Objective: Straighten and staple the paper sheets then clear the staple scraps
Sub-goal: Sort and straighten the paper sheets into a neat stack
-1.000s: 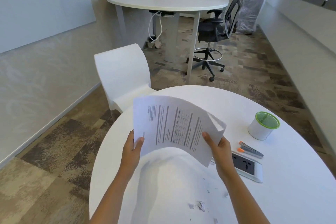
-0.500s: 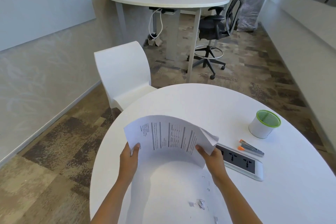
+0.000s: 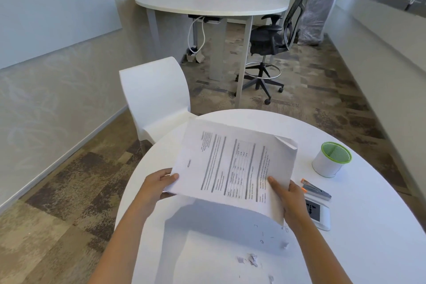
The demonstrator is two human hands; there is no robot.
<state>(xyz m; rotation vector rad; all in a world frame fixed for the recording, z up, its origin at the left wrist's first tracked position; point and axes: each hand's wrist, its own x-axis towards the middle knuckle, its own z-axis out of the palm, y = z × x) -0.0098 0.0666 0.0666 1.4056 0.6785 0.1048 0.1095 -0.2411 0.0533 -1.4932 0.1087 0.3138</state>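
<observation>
White paper sheets (image 3: 232, 166) are lifted above the bench (image 3: 368, 226), left hand (image 3: 159, 183) and right hand (image 3: 289, 198) each grasping a near corner. Straightening seems underway; next, reach right of the sheets for the stapler (image 3: 317, 190). Staple scraps (image 3: 250, 260) lie below them.

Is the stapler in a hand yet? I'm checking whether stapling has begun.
No, the stapler lies on the table while the left hand and right hand hold the paper sheets.
</observation>
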